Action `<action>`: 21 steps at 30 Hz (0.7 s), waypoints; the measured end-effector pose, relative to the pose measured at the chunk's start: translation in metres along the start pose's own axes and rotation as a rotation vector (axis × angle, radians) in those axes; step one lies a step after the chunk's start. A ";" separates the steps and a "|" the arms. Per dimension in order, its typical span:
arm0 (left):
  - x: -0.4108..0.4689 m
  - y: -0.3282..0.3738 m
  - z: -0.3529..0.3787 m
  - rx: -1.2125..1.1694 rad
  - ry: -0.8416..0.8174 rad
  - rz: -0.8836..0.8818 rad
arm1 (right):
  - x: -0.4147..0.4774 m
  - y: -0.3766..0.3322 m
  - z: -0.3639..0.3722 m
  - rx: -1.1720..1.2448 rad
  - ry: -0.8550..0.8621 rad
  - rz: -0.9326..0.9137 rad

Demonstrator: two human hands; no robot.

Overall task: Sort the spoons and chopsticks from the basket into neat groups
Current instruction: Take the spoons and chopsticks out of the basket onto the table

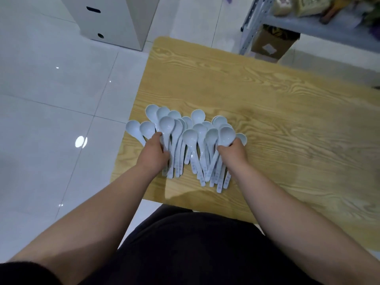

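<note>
On my far left I see a white cabinet (115,19) standing on the tiled floor (51,99), and beside them the wooden counter (267,103) begins. Near its left edge my left hand (154,154) is curled round the handles on the left side of a heap of pale spoons (190,136), which lie bowls far and handles near, a couple of bowls poking past the counter's edge. My right hand (233,153) grips the handles on the heap's right side, and far right a metal shelf (308,25) stands over a cardboard box (271,44).
</note>
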State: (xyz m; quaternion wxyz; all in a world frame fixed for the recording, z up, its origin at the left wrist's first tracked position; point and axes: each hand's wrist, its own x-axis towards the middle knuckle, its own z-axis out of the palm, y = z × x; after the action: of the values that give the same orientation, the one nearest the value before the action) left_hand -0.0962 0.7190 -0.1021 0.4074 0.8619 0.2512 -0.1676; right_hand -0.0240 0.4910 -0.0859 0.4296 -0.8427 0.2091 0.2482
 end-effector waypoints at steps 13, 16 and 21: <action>0.008 -0.009 -0.003 0.282 0.037 0.236 | -0.008 0.024 -0.003 -0.136 0.105 -0.077; 0.003 -0.012 -0.002 0.318 0.083 0.278 | -0.010 0.035 -0.007 -0.257 0.145 -0.085; 0.000 -0.019 0.000 0.390 0.021 0.319 | -0.011 0.043 -0.003 -0.324 0.068 -0.094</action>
State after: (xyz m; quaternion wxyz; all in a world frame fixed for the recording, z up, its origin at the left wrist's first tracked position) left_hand -0.1073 0.7294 -0.1142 0.2523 0.9545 0.0791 -0.1376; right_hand -0.0561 0.4669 -0.1048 0.2920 -0.9176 0.1411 0.2299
